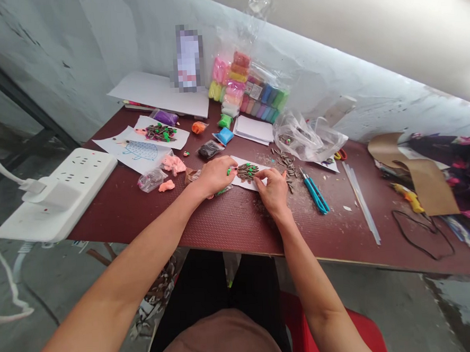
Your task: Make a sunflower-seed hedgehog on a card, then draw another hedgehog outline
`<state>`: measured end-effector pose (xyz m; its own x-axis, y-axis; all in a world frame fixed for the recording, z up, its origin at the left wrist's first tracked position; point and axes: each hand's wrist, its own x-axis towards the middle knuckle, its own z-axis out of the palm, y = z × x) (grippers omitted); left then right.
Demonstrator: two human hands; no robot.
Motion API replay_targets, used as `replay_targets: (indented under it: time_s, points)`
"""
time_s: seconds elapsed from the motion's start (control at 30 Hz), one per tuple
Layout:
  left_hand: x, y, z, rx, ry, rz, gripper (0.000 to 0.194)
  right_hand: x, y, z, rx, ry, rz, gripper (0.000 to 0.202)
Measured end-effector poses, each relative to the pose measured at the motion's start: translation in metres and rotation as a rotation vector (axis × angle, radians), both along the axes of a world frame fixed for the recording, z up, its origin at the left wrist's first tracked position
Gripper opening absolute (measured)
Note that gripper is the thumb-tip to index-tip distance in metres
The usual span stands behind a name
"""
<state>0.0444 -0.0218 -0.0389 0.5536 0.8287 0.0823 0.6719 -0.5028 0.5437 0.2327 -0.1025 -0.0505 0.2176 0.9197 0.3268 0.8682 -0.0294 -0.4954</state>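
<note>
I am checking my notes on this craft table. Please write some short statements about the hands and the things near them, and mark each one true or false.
1. Both hands rest on the small white card with seeds. True: the left hand is at its left edge, the right hand at its right.
2. The blue scissors are in the right hand. False: they lie on the table, to the right of that hand.
3. Loose seeds lie beside the card. True.
4. The white power strip lies at the table's right end. False: it is at the left.
</note>
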Motion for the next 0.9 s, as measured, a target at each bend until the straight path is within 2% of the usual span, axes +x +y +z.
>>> replay_targets:
  time_s: [0.5,0.9]
  points:
    - [0.0000,-0.0018,0.0031,-0.014,0.008,0.006,0.029,-0.0039,-0.0027,0.0054,-0.008,0.027,0.000,0.012]
    - [-0.0006,-0.0007,0.0027,-0.010,0.009,-0.008,0.030,0.0016,-0.0060,0.0000,0.050,0.039,0.009,0.013]
